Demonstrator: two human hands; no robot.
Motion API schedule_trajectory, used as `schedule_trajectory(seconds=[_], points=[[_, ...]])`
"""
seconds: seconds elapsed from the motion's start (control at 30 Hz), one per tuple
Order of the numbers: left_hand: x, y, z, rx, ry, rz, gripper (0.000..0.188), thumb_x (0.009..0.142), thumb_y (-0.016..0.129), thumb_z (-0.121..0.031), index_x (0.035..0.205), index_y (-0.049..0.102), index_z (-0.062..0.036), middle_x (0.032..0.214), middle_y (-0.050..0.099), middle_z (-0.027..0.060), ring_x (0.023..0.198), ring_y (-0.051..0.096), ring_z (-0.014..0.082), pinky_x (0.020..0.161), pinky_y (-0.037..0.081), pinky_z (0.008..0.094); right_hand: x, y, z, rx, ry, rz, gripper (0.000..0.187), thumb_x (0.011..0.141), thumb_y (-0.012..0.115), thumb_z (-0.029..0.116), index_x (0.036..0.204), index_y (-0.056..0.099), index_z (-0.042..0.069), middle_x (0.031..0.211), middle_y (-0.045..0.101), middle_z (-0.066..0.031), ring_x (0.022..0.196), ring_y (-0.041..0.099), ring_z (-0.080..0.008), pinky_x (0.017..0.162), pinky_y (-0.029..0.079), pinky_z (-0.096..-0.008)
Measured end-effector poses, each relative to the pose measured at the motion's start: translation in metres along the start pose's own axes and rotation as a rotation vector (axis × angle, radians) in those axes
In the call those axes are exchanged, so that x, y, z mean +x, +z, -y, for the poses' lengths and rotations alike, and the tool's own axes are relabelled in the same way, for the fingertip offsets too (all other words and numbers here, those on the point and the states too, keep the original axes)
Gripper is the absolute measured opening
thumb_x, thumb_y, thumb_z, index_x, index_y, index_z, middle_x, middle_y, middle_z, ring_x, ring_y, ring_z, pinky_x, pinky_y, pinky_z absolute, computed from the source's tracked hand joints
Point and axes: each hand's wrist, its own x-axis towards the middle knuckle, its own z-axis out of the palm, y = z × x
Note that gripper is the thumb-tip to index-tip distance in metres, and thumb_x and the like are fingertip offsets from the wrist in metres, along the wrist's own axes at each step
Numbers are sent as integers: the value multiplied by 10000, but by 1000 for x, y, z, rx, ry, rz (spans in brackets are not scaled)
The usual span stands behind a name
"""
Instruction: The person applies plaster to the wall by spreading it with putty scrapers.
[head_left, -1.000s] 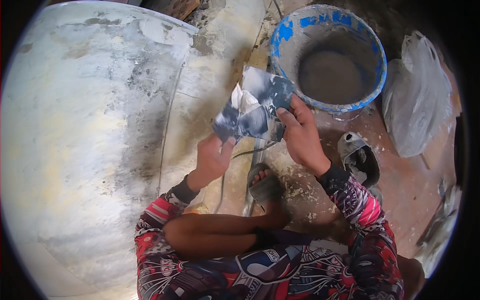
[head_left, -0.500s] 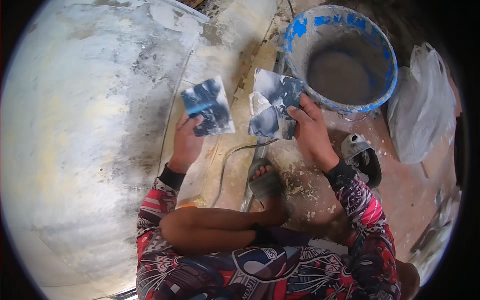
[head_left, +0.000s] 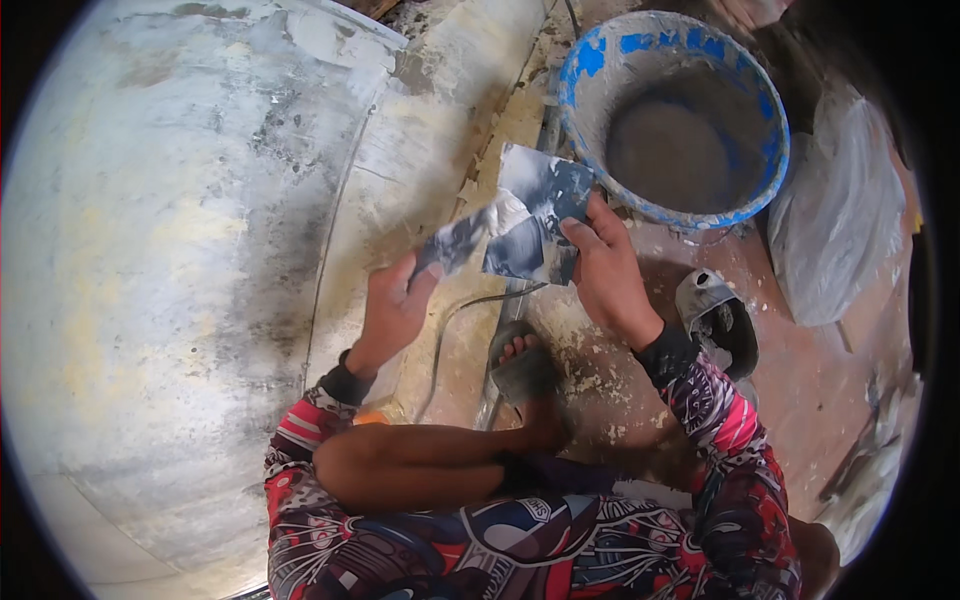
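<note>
My right hand (head_left: pixel 610 265) grips a dark, flat putty spreader (head_left: pixel 560 190) by its right edge, thumb on top. White filler smears its face, and a thicker lump of white putty (head_left: pixel 508 213) sits near its left edge. In my left hand (head_left: pixel 390 305) is a second, smaller-looking spreader (head_left: pixel 455 243), tilted and pinched between thumb and fingers. Its far edge meets or overlaps the lump of putty; whether it presses on it I cannot tell.
A blue-rimmed bucket (head_left: pixel 572 110) with grey residue stands beyond my right hand. Right of it lies a clear plastic bag (head_left: pixel 835 220). A cut grey container (head_left: pixel 725 325) rests on the spattered floor. A large whitish panel (head_left: pixel 180 300) fills the left. A cable (head_left: pixel 440 345) runs near my sandalled foot (head_left: pixel 525 365).
The left spreader has swung right and tilted from nearly face-up, so its edge now reaches the putty on the right spreader. The right hand has shifted only slightly.
</note>
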Motion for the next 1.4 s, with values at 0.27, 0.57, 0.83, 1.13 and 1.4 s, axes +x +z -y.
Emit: schedule_trajectory(seconds=[0.27,0.57,0.83,1.13,1.4], points=[[-5,5,42,-122,244,160,290,925,540,22,1173,686,-10,1077,738,111,995,693,186,890,517,298,14,-2,-54,-211,-194,-103,358,988,477,10,1343,519,-14,1150,624,-50,1000,527,-124,948,420,-282],[83,-103,-4,170,266,-75,310,955,568,-42,1254,649,-42,994,714,136,865,681,144,813,550,323,14,1,-41,-29,-21,-50,481,1009,484,55,1457,392,-96,1393,555,-160,1248,505,-167,1070,363,-292],[207,-130,-71,1354,846,-142,373,859,590,-77,1210,686,-156,1001,726,62,1010,661,255,891,484,429,0,5,-49,-163,-53,52,394,1015,491,66,1360,447,-120,1253,606,-128,1152,523,-138,1014,404,-285],[240,-104,-8,1778,808,-110,428,919,533,-140,1342,593,-124,1371,622,24,1215,573,265,983,445,479,-4,-3,-49,-173,-167,-134,346,1004,505,62,1289,481,-133,1169,636,-148,1088,556,-163,981,432,-307],[213,-89,2,1893,843,-73,388,904,551,-168,1262,632,-41,1307,657,97,1174,585,289,945,426,455,5,-15,-25,-243,-85,134,470,1030,495,95,1447,390,-94,1390,548,-124,1271,486,-154,1096,356,-300]])
